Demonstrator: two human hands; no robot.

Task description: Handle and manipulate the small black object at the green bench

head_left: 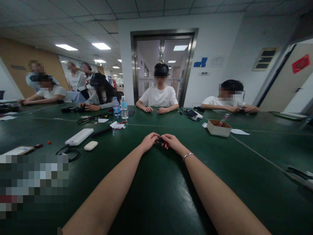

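Both arms point(105, 186) point(220, 186) stretch forward, hands point(148, 143) point(173, 143) close together.

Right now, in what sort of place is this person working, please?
Probably an office or meeting room: several people share a long green table, bright panel lights sit in a tiled ceiling, and a metal-framed glass door stands behind.

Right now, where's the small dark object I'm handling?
In the head view, the small dark object is central, between your left hand and right hand, over the green table.
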